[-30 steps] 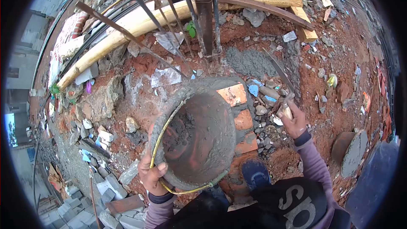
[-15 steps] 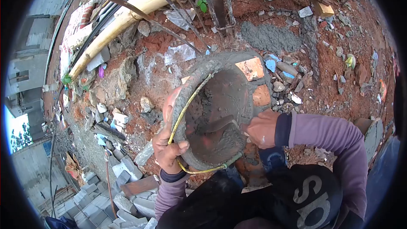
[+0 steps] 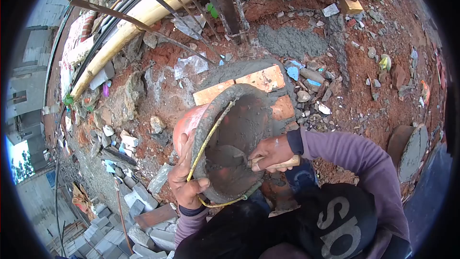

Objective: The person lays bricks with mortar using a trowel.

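Note:
An orange bucket [image 3: 186, 123] caked with grey mortar is tilted in front of me, its mouth turned toward my right. My left hand [image 3: 188, 182] grips its near left side, the thumb hooked over the rim beside the yellow handle [image 3: 207, 140]. Inside, wet mortar coats the walls. My right hand [image 3: 272, 152] is closed around the wooden grip of a trowel [image 3: 226, 156], whose mortar-covered blade reaches into the bucket. Just beyond the bucket, orange bricks [image 3: 260, 78] lie in a bed of grey mortar.
Steel rods [image 3: 143, 0] and a dark metal post [image 3: 224, 7] rise at the back. A bamboo pole [image 3: 112, 50] crosses the upper left. Wet mortar [image 3: 292, 41] is spread on the red soil. Grey blocks [image 3: 103, 237] lie lower left, and a mortar-crusted container [image 3: 409, 151] stands at right.
The bucket has tipped further and come nearer, showing more of its orange side and the bricks behind. My right hand has shifted left with the trowel, whose wooden grip now shows.

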### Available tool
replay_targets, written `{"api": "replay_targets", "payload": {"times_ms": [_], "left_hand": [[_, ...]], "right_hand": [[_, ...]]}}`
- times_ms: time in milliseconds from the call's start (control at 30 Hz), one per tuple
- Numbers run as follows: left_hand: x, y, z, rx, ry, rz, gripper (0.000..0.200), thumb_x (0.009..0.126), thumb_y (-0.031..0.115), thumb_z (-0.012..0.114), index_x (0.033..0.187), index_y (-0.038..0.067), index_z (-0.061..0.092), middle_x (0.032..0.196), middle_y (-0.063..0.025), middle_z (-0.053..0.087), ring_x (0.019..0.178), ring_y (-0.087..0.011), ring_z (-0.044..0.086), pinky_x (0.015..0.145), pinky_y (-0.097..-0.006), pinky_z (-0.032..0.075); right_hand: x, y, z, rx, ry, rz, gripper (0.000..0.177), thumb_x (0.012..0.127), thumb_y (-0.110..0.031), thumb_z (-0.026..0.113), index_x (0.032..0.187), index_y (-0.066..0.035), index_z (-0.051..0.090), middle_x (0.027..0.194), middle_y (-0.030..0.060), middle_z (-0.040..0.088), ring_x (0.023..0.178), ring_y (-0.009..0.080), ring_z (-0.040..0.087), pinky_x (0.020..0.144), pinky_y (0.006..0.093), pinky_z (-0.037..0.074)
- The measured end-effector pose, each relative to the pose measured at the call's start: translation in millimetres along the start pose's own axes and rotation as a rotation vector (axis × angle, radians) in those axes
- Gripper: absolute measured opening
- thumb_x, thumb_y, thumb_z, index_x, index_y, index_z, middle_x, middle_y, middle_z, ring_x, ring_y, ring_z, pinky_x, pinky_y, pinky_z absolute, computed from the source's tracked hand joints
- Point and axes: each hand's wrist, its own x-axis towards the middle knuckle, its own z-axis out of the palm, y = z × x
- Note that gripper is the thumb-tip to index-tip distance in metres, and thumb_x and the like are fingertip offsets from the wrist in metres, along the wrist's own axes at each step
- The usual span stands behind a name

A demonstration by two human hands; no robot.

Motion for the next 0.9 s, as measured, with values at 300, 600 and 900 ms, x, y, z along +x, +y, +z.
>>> {"api": "replay_targets", "payload": {"times_ms": [300, 600, 900], "left_hand": [[-24, 5, -48, -0.36, 0.462, 0.186, 0.067, 0.067, 0.006, 0.049, 0.132, -0.013, 0.044, 0.124, -0.0227, 0.056, 0.113, -0.0301, 0.055, 0.103, -0.0398, 0.039], [-45, 12, -99, -0.523, 0.639, 0.169, 0.062, 0.069, 0.002, 0.042, 0.13, -0.005, 0.047, 0.125, -0.018, 0.057, 0.116, -0.0327, 0.054, 0.106, -0.0449, 0.039], [-99, -12, -134, -0.56, 0.809, 0.079, 0.073, 0.062, -0.001, 0.039, 0.135, -0.006, 0.042, 0.127, -0.0224, 0.055, 0.118, -0.0372, 0.054, 0.106, -0.0478, 0.041]], "right_hand": [[-84, 16, 40, 0.738, 0.117, -0.651, 0.053, 0.092, -0.016, 0.06, 0.137, 0.008, 0.043, 0.073, 0.0067, 0.057, 0.05, 0.0104, 0.055, 0.044, 0.0228, 0.043], [-139, 81, -39, -0.56, 2.195, -0.346, 0.051, 0.087, -0.014, 0.067, 0.127, 0.012, 0.05, 0.098, 0.0184, 0.067, 0.085, 0.0214, 0.065, 0.075, 0.0319, 0.051], [-73, 132, -5, -0.233, 1.715, -0.352, 0.05, 0.087, -0.008, 0.066, 0.129, 0.011, 0.047, 0.118, 0.02, 0.06, 0.107, 0.0242, 0.058, 0.092, 0.0344, 0.046]]}}
